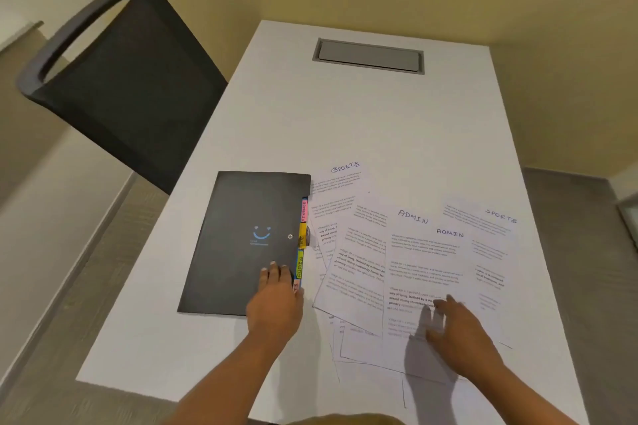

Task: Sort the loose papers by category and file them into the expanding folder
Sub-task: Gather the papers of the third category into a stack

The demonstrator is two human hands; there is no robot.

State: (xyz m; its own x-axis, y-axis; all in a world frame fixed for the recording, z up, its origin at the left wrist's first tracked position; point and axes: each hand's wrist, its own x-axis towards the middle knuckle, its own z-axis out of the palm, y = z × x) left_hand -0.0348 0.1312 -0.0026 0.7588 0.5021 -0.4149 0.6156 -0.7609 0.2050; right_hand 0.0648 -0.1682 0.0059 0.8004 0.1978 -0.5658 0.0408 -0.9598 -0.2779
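Observation:
A black expanding folder (pixel 241 238) lies closed on the white table (pixel 345 121), with coloured index tabs (pixel 302 241) along its right edge. My left hand (pixel 276 300) rests flat on the folder's lower right corner, fingers straight. To the right, several loose printed papers (pixel 407 266) lie fanned and overlapping, headed "SPORTS" (pixel 345 167) and "ADMIN" (pixel 448 232) in handwriting. My right hand (pixel 455 328) hovers over or touches the lower part of the top ADMIN sheet with its fingers spread; it is blurred.
A dark mesh chair (pixel 131 79) stands at the table's left far side. A grey cable hatch (pixel 368 55) is set into the far tabletop. The table's near edge runs just below the papers.

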